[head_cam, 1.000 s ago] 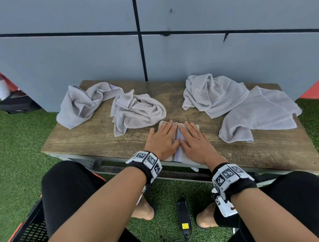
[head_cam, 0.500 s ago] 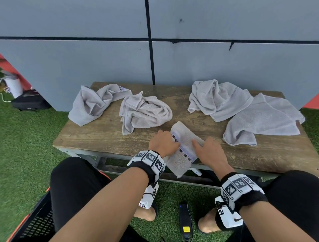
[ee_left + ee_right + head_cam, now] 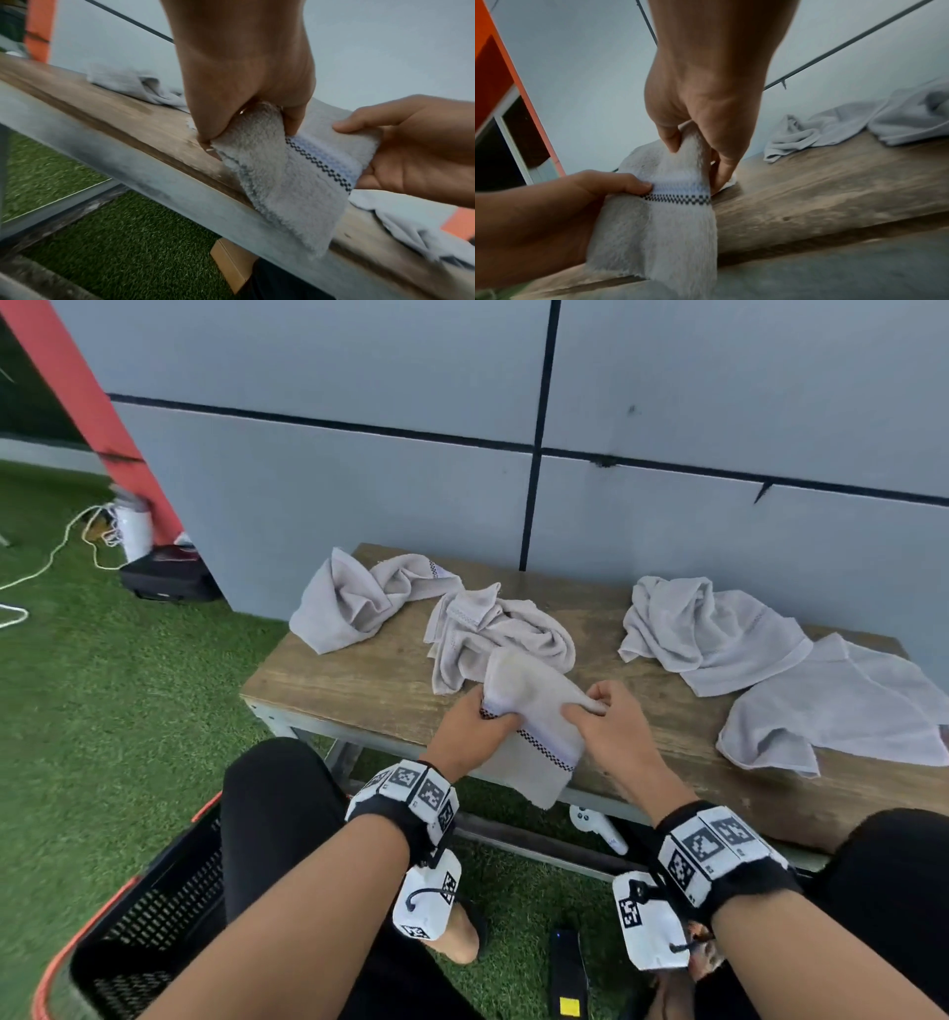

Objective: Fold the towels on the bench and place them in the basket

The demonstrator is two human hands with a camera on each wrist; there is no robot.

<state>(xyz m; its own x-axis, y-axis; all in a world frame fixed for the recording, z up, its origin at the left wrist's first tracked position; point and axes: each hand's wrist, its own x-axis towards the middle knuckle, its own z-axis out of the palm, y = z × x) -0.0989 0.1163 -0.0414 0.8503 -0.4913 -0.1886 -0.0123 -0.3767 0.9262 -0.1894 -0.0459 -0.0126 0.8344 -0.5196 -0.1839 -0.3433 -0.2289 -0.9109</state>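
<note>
A folded grey towel [image 3: 534, 721] with a black checked stripe is lifted off the front edge of the wooden bench [image 3: 359, 680]. My left hand [image 3: 475, 729] grips its left side, fingers and thumb curled round the folded edge [image 3: 246, 125]. My right hand [image 3: 603, 719] pinches its right side [image 3: 693, 146]. The towel's lower end hangs over the bench edge [image 3: 295, 213]. A black basket [image 3: 144, 911] with an orange rim stands on the grass at my lower left, beside my left leg. Its inside is mostly hidden.
Several crumpled grey towels lie on the bench: two at the left [image 3: 359, 598] [image 3: 503, 634], two at the right [image 3: 703, 624] [image 3: 842, 706]. A grey wall [image 3: 359, 454] rises behind. A white controller [image 3: 595, 829] and a black device [image 3: 565, 973] lie on the grass under the bench.
My hands went from pressing flat on the folded towel to gripping it and lifting it off the bench. My view has swung left, bringing the basket into sight.
</note>
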